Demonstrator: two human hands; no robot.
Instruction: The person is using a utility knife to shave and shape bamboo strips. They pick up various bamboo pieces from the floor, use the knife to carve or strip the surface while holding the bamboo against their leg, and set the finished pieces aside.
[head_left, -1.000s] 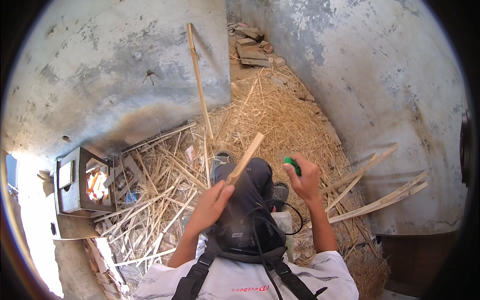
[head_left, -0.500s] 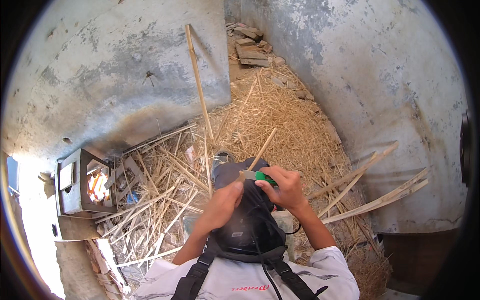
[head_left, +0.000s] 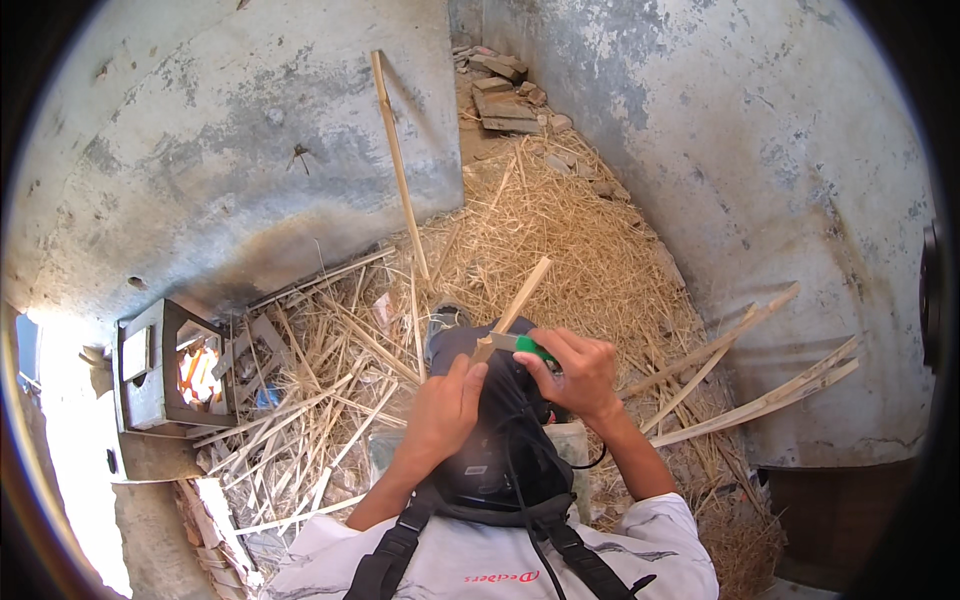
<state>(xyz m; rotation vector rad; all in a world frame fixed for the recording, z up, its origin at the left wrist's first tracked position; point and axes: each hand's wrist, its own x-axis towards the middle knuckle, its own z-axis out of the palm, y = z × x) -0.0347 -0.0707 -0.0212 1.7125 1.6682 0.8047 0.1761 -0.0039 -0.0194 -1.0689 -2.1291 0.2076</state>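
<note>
My left hand (head_left: 445,410) grips a pale split wooden strip (head_left: 526,285) near its lower end, angled up and away from me over my dark-clad legs. My right hand (head_left: 580,372) holds a green-handled knife (head_left: 530,346), its metal blade against the strip just beyond my left fingertips. A dark bag or harness (head_left: 505,470) with straps and cables lies in front of my body, beneath my hands.
Straw (head_left: 560,220) and loose strips (head_left: 320,410) cover the floor. A long stick (head_left: 395,150) leans on the left wall, longer strips (head_left: 760,400) lean at right. A metal box (head_left: 165,365) with fire stands left; broken slabs (head_left: 505,100) lie at the back.
My right hand has moved left, bringing the knife onto the strip, which has shifted rightward. Over the last half second both hands have moved only slightly.
</note>
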